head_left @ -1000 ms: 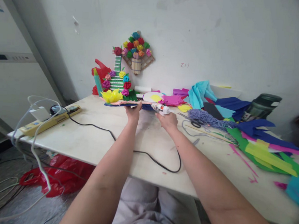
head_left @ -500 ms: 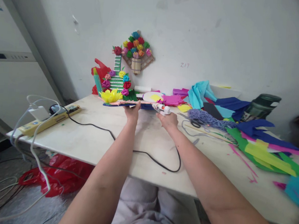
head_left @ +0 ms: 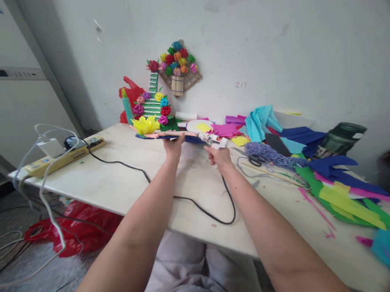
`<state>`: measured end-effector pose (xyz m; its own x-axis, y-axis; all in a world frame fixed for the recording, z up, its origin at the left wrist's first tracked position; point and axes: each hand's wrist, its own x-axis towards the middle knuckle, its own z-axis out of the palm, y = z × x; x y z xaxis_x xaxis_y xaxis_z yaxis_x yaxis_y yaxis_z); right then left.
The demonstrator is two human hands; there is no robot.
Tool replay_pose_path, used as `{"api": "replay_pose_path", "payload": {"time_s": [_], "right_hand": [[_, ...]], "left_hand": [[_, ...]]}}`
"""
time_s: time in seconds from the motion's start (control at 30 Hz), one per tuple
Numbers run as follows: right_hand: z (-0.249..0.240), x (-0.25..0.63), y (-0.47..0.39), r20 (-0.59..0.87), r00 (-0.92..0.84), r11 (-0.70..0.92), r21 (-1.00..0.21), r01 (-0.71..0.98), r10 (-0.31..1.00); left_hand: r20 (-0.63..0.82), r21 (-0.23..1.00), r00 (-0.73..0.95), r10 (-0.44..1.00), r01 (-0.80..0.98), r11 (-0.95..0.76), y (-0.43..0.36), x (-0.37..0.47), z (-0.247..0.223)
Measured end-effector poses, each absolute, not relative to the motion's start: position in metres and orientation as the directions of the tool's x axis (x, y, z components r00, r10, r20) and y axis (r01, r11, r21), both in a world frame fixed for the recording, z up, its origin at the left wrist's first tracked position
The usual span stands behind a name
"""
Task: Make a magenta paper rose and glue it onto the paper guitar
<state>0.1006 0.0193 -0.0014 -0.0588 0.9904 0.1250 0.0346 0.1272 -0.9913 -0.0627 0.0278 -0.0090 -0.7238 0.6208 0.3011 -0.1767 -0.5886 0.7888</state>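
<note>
My left hand (head_left: 172,147) is closed on the near edge of a flat dark-blue board (head_left: 145,136), holding it above the table. Pinkish material lies along the board's top, and a big yellow paper flower (head_left: 146,125) shows at its left end. In my right hand (head_left: 220,156) is a white hot glue gun (head_left: 218,142), its tip pointing left at the right end of the board. Whether the tip touches the board I cannot tell. A black cord (head_left: 206,213) loops down from the glue gun onto the table. Behind the board stands a green guitar-shaped craft (head_left: 151,108) trimmed with paper roses.
A power strip (head_left: 65,156) with plugs lies at the table's left. Scissors (head_left: 254,160), purple yarn (head_left: 271,155) and coloured paper (head_left: 351,203) spread over the right side, with a dark green bottle (head_left: 340,140) behind. A flower craft (head_left: 178,67) is against the wall.
My right hand and the glue gun have shifted slightly to the right. The board in my left hand has barely moved, a touch to the right.
</note>
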Motion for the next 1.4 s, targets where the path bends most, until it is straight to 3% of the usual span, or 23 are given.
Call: {"api": "replay_pose_path", "payload": {"time_s": [0.2,1.4], "right_hand": [[-0.0017,0.1017,0.0194,0.088,-0.082,0.087,-0.996,-0.017,0.993],[-0.0025,0.1009,0.0209,0.043,-0.088,0.049,-0.997,0.058,0.995]], "left_hand": [[0.304,0.788,-0.712,0.633,-0.185,-0.588,0.0275,-0.0619,-0.0106],[0.33,0.759,-0.671,0.664,-0.23,-0.61,0.0301,-0.061,-0.016]]}}
